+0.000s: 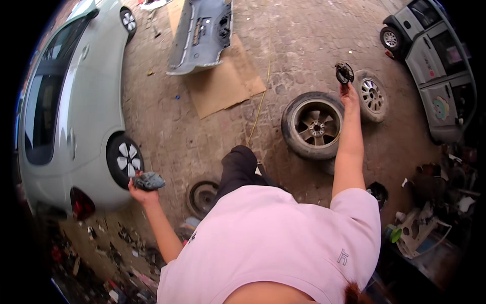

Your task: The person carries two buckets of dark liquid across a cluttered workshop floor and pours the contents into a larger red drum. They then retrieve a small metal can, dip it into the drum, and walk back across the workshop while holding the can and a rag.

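Note:
My left hand (137, 189) is out to the left, near the light-coloured car's rear wheel (126, 161). Its fingers are closed round a grey-blue, dark-smeared lump (150, 181), too small to name by kind. Stretched far forward on the right, my right hand (348, 93) grips a round black part (345, 73) from below. That part is roughly palm-sized, with a dark, uneven rim. Beneath and beside my right forearm lie a tyre on a spoked rim (311, 126) and a second, dusty wheel (372, 96).
A light car (96, 126) stands along the left; a grey vehicle (430, 76) is at the right. Ahead, a grey bumper (198, 38) rests on cardboard (228, 83). A yellow cord (260, 109) crosses the brick ground. Scrap parts (430, 202) are piled at lower right, debris at lower left.

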{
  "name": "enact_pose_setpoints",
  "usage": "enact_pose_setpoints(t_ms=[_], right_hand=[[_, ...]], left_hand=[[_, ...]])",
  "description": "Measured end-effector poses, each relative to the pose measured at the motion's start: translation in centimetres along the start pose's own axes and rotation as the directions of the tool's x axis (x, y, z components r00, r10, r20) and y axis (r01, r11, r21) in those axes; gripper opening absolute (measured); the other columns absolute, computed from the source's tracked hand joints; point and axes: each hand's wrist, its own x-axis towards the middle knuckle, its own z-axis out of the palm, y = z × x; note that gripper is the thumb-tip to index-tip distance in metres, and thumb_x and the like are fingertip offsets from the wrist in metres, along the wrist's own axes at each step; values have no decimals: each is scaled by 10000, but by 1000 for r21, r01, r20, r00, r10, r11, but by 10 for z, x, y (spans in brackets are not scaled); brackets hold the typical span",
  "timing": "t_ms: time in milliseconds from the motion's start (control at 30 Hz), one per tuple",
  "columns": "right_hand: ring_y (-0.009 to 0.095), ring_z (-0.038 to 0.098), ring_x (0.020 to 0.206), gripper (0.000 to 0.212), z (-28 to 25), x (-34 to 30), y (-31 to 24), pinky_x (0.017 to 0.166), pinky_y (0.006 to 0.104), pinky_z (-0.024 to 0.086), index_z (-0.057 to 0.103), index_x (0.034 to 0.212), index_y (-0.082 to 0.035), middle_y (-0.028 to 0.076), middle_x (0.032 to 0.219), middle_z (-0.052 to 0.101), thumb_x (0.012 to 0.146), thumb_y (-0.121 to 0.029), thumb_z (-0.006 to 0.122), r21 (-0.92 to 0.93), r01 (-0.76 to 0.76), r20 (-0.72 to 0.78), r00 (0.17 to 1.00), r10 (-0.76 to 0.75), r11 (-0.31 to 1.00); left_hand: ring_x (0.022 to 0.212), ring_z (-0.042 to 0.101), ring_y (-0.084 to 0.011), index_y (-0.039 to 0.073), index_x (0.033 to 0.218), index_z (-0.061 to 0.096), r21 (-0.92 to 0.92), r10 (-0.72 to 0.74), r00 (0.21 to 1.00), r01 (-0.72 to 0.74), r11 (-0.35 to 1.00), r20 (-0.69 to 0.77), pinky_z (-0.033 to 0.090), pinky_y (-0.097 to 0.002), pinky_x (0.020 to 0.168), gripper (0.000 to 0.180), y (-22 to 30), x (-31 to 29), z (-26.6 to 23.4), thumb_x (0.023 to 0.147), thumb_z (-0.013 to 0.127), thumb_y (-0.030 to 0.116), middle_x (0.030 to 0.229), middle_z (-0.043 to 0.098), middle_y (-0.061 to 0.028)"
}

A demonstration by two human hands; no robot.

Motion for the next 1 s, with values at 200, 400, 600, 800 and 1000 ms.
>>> enact_pose_setpoints(t_ms=[200, 400, 600, 800, 1000], right_hand=[[183, 604, 695, 132, 78, 158, -44, 633, 286, 508, 583, 844, -45, 71, 777, 627, 841, -158, 514, 98, 88, -83, 993, -80, 991], [186, 609, 697, 138, 137, 319, -116, 645, 287, 521, 580, 863, -45, 76, 805, 630, 839, -162, 511, 64, 89, -192, 979, -75, 994], [173, 612, 698, 123, 178, 498, -181, 632, 245, 521, 582, 875, -27, 79, 806, 629, 819, -131, 549, 4, 123, -141, 982, -122, 992], [162, 607, 699, 141, 263, 692, -233, 613, 235, 520, 567, 864, -12, 68, 807, 621, 816, -144, 559, -45, 104, -200, 973, -111, 994], [191, 613, 767, 155, 388, 901, -284, 691, 265, 530, 566, 898, 12, 102, 848, 624, 824, -122, 541, 6, 86, -201, 976, -83, 996]], left_hand=[[824, 529, -197, 35, 977, 546, 21, 4, 1000, -4, 1000, 19, 404, -354, 776, 370, -71, 153, 174, 766, 469, 328, 845, 578, -54], [790, 531, -199, 33, 1039, 519, 4, -186, 962, 189, 982, 199, 418, -347, 758, 405, -165, 292, 411, 768, 460, 328, 824, 575, -61], [795, 523, -180, 11, 1077, 495, 132, -190, 926, 154, 979, 325, 430, -309, 756, 422, -227, 433, 648, 763, 472, 292, 875, 552, -81], [768, 514, -161, 21, 1026, 509, 22, -150, 953, 150, 988, 262, 425, -296, 714, 379, -309, 560, 801, 765, 463, 293, 821, 530, -56], [770, 521, -166, 38, 953, 540, -44, -40, 999, 39, 998, -25, 432, -323, 731, 337, -356, 661, 896, 764, 465, 306, 821, 541, -49]])
